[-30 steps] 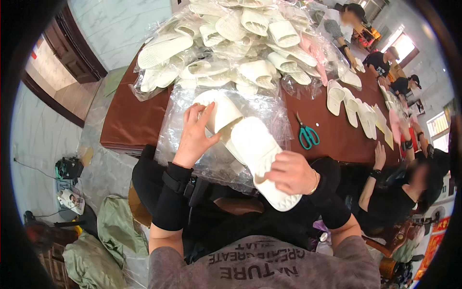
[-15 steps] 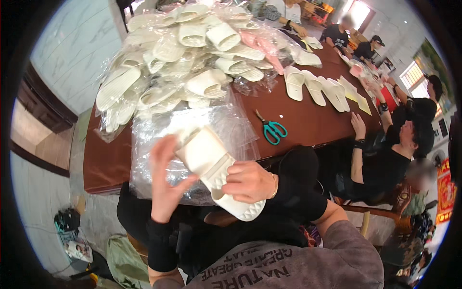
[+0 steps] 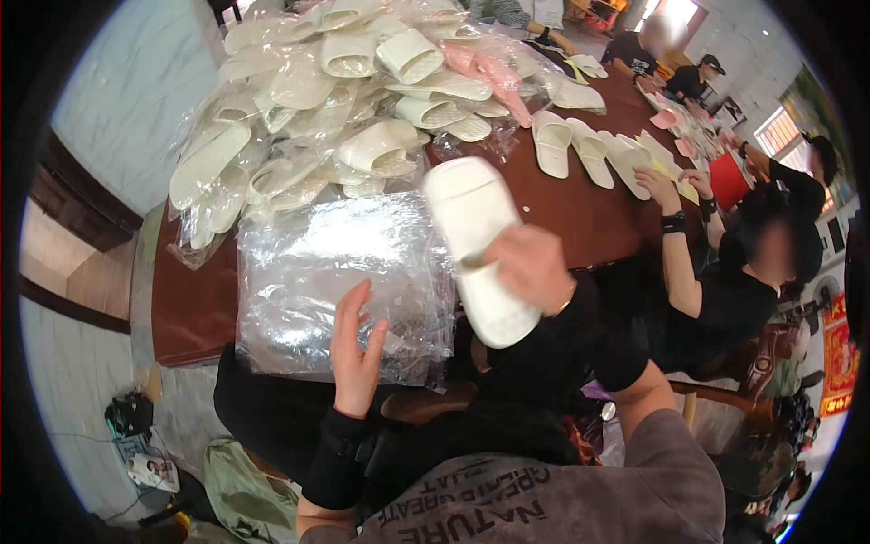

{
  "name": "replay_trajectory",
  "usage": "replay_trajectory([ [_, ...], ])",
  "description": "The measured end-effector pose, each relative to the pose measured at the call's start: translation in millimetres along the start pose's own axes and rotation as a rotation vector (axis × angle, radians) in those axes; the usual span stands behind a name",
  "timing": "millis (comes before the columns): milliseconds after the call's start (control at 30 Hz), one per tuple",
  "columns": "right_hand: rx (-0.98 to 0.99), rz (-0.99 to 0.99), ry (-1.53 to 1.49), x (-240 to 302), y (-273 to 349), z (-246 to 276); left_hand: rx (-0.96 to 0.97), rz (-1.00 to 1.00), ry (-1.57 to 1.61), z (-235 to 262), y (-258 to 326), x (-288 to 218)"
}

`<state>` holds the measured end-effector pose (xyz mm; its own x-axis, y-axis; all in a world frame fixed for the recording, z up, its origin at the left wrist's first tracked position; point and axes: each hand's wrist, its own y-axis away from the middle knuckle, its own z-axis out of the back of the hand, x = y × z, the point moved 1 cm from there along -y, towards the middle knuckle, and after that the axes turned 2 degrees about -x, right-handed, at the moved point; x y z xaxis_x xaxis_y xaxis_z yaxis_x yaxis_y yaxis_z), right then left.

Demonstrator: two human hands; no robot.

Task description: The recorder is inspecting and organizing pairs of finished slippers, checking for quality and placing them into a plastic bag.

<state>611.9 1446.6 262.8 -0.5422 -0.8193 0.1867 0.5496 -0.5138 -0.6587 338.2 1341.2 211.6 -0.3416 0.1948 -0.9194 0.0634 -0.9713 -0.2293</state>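
My right hand (image 3: pixel 530 267) grips a white slipper (image 3: pixel 467 195) by its middle, raised over the table's near edge and tilted; the hand is blurred. The slipper's smooth underside faces up; whether a second one is pressed against it I cannot tell. My left hand (image 3: pixel 358 358) holds nothing, its fingers apart, over the lower part of a stack of clear plastic bags (image 3: pixel 308 272). That stack lies on the brown-covered table (image 3: pixel 186 317), its near end at the edge by my lap.
A big heap of bagged white slippers (image 3: pixel 299 86) fills the far left, with a pink bagged slipper (image 3: pixel 485 77) on its right side. Several loose slippers (image 3: pixel 551 145) stand in a row further right. A co-worker's hand (image 3: pixel 659 188) touches that row's end. Other people sit beyond.
My right hand has swung the slipper up and to the right, turning its underside upward. My left hand has let go and moved down and right. The green-handled scissors are now hidden.
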Motion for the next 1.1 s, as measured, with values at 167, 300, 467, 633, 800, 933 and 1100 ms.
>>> replay_trajectory([
  [167, 0.133, -0.254, 0.294, -111.2, -1.9, 37.0, -0.057, -0.03, -0.779, 33.9, 16.0, 53.1],
  [300, -0.06, -0.119, 0.638, -160.7, -28.1, 54.6, -0.043, 0.083, -0.866, 37.0, 13.7, 83.6],
  [467, 0.06, -0.698, -0.711, -92.8, -0.6, -10.9, -0.1, 0.085, -0.86, 41.0, 4.6, 84.1],
  [633, 0.409, -1.058, -0.53, 5.1, 32.8, -71.8, -0.075, -0.069, -1.115, 46.8, -12.4, 92.1],
  [800, -0.22, -0.553, -0.284, 58.7, 4.0, -60.9, -0.136, -0.013, -1.133, 34.3, -27.4, 122.5],
  [933, 0.291, 0.069, -0.084, 83.2, 7.5, -109.6, -0.158, -0.018, -1.129, 26.8, -28.2, 131.7],
  [1100, 0.377, -0.363, 0.052, 1.5, 25.5, -159.1, -0.041, 0.045, -1.096, 38.9, -30.2, 126.8],
])
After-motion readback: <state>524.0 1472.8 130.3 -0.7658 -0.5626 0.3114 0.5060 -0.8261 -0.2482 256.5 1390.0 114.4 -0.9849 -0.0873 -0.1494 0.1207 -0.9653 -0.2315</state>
